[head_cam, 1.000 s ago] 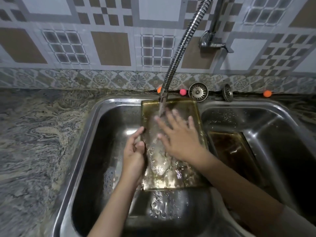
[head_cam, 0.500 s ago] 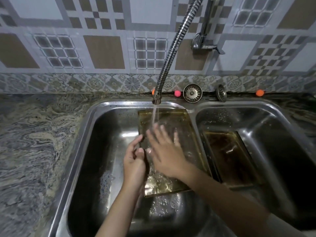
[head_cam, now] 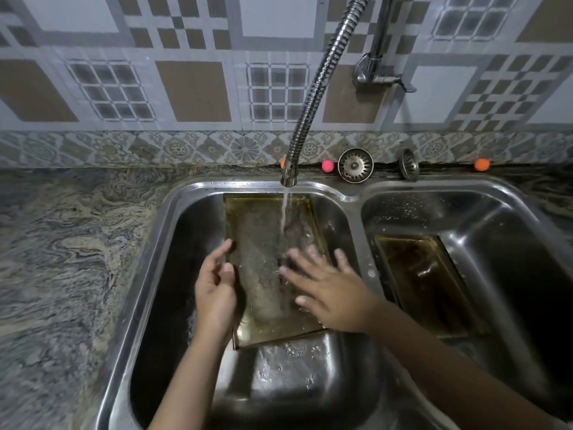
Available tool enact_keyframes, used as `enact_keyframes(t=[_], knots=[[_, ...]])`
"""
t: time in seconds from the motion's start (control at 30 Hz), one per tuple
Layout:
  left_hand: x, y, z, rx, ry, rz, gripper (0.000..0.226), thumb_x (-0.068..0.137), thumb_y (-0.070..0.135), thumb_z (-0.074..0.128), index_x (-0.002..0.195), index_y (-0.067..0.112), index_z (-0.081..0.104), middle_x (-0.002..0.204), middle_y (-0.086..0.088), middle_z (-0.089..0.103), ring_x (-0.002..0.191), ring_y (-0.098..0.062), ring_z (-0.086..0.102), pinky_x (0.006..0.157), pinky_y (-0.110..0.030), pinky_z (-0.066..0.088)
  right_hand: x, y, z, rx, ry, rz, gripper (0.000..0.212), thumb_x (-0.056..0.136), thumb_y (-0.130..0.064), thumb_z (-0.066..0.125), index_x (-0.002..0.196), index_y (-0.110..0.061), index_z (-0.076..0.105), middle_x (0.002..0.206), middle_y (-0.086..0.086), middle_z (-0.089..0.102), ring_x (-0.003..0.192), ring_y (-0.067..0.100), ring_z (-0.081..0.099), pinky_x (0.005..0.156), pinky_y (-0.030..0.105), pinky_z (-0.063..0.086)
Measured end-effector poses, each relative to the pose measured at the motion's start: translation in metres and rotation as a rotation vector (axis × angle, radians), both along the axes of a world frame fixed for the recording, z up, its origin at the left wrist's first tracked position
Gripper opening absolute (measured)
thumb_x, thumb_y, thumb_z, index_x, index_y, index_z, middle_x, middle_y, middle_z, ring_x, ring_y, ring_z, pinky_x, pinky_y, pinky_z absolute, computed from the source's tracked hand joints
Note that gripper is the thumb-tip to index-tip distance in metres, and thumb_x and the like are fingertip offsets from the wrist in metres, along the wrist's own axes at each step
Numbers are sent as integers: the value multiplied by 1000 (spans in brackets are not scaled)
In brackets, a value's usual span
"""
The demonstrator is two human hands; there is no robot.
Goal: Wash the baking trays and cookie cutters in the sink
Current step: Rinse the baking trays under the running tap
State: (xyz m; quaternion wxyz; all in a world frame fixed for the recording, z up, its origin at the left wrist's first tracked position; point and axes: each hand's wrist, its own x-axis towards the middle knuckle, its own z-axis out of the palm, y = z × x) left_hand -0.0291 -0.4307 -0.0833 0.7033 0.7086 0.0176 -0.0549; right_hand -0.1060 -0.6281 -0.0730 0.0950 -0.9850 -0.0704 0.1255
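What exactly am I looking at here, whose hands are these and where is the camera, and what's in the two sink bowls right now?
There is no machine: a person works with bare hands, and the single camera sits on their head, looking forward and down. You see a double steel sink set in a marbled stone counter. The flexible tap runs water onto a golden baking tray tilted in the left bowl. The left hand grips that tray's left edge, thumb over the rim. The right hand lies on the tray with fingers spread, as if rubbing it under the stream. A second, darker tray rests in the right bowl. Two drain strainers and small coloured balls sit behind the sink. No cookie cutters are visible.
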Motion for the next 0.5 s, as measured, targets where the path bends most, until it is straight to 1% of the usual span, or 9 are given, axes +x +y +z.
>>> enact_keyframes(t=[0.1, 0.17, 0.23, 0.27, 0.3, 0.33, 0.4, 0.47, 0.5], knots=[[4, 10, -1, 6, -2, 7, 42, 97, 1, 44, 112, 38, 59, 131, 4, 56, 125, -11, 49, 112, -40, 35, 1, -23, 10, -53, 7, -200, 59, 97, -57, 16, 151, -37, 6, 153, 3, -30, 140, 23, -31, 109, 52, -22], [5, 10, 2, -41, 16, -12, 42, 97, 1, 44, 113, 37, 59, 127, 7, 57, 121, -7, 51, 111, -37, 36, 2, -26, 12, 196, 49, -307, 53, 98, -54, 28, 148, -44, 13, 157, 2, -22, 144, 23, -22, 113, 48, -14], [5, 8, 3, -105, 56, -36, 42, 96, 1, 45, 114, 35, 60, 123, 9, 59, 118, -6, 52, 109, -35, 37, 1, -27, 9, 575, 52, -425, 48, 98, -48, 39, 144, -51, 25, 157, -1, 22, 145, 23, 22, 114, 42, 19], [5, 7, 2, -133, 74, -39, 41, 96, 2, 45, 115, 35, 61, 126, 8, 58, 121, -8, 52, 109, -37, 37, 0, -25, 8, 740, 18, -469, 45, 98, -43, 44, 140, -54, 33, 140, -2, 50, 129, 24, 48, 104, 43, 38], [5, 7, -1, -148, 88, -40, 41, 96, 3, 45, 115, 35, 62, 130, 6, 57, 125, -11, 50, 110, -39, 36, -1, -21, 8, 845, -45, -500, 42, 98, -36, 48, 135, -54, 40, 121, 1, 64, 111, 31, 60, 80, 55, 45], [5, 7, -4, -155, 100, -43, 41, 96, 4, 45, 114, 37, 63, 133, 5, 55, 128, -13, 48, 111, -42, 35, -2, -17, 9, 930, -115, -528, 43, 98, -26, 50, 132, -52, 46, 117, 1, 67, 106, 37, 61, 96, 66, 37], [5, 6, -9, -179, 139, -46, 42, 97, 5, 44, 111, 39, 65, 137, 4, 53, 131, -17, 45, 112, -46, 33, -2, -10, 13, 1088, -226, -577, 47, 96, -5, 50, 128, -38, 54, 126, -16, 62, 109, 39, 59, 97, 60, 40], [5, 1, -11, -195, 178, -66, 37, 98, 8, 44, 108, 36, 66, 138, 1, 51, 129, -21, 46, 110, -49, 35, 0, -5, 18, 1211, -340, -611, 46, 93, 5, 50, 124, -27, 60, 124, -19, 63, 106, 50, 53, 88, 52, 50], [3, -3, -9, -173, 189, -85, 32, 98, 10, 45, 108, 32, 65, 137, -1, 51, 125, -21, 49, 108, -47, 38, 1, -3, 20, 1243, -396, -623, 45, 92, 7, 52, 120, -26, 63, 120, -19, 65, 108, 47, 55, 91, 48, 50]])
